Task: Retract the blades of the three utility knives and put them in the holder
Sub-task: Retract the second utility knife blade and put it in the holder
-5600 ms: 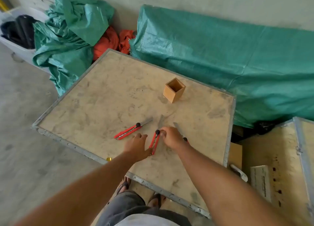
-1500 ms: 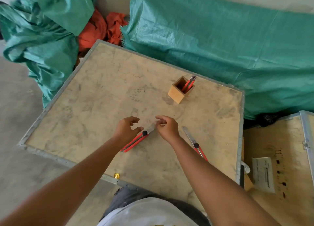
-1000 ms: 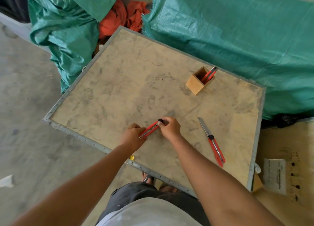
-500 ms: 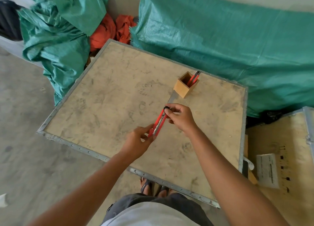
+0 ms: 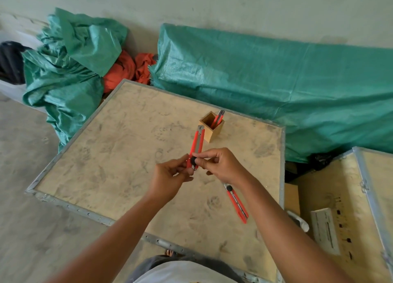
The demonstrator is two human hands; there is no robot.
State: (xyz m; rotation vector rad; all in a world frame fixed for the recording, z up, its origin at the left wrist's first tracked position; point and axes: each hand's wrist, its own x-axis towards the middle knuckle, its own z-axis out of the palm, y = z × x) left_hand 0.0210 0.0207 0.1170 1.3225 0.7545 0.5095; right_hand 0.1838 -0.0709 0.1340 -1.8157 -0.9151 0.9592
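Both hands hold a red utility knife point(image 5: 197, 145) above the wooden board point(image 5: 119, 159), its tip pointing away toward the holder. My left hand point(image 5: 170, 179) grips its rear end. My right hand point(image 5: 223, 165) pinches the black slider knob at the rear of the handle. No blade shows beyond the knife's metal tip. The small wooden holder point(image 5: 212, 127) stands at the far side of the board with one red knife point(image 5: 218, 119) upright in it. A third red knife point(image 5: 237, 203) lies on the board under my right wrist; its front end is hidden by my hand.
Green tarpaulin point(image 5: 276, 80) lies bunched along the wall behind the board, with orange cloth point(image 5: 127, 70) at the far left corner. A second wooden crate point(image 5: 344, 208) with a white paper label sits to the right. Concrete floor lies to the left.
The knife has been lifted off the board into both hands. Its long exposed blade from half a second ago is no longer seen, and the slider knob now sits at the rear of the handle.
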